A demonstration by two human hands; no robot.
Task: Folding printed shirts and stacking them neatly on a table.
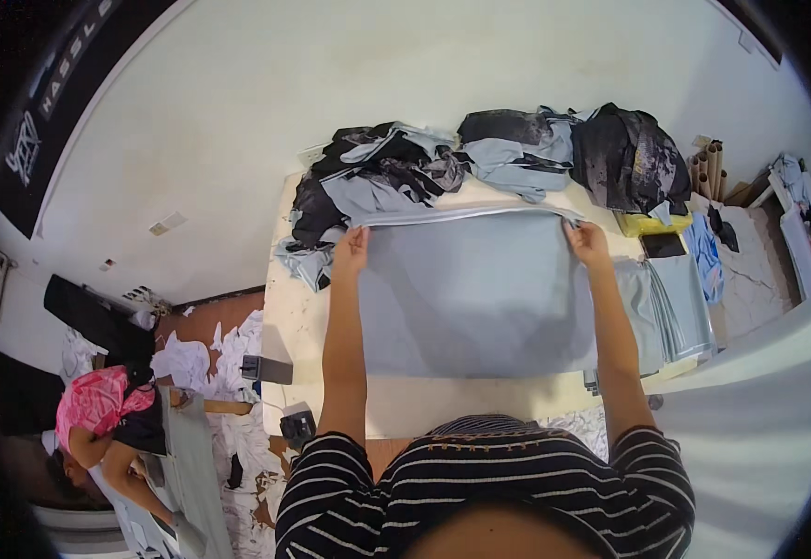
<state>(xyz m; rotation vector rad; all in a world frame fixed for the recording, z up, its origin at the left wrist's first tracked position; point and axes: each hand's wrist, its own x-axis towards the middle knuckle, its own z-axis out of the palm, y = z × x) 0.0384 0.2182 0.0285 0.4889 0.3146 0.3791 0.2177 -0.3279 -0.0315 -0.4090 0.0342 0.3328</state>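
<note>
A wide grey fabric panel (475,293) lies spread over the cream table (433,405) in front of me. My left hand (353,248) pinches its far left corner between thumb and fingers. At the far right corner my right hand (587,242) grips the same panel. Between the two hands, a white-edged strip runs along the far edge of the cloth. The panel's near edge lies on the tabletop, and soft shadows cross its surface.
Black-and-grey fabric pieces (384,168) are heaped along the table's far side, with another dark pile (632,157) at right. Folded grey cloth (671,307) and a black flat device (662,245) lie rightward. Leftward, a person in pink (102,402) bends over fabric; white scraps (238,391) cover the floor.
</note>
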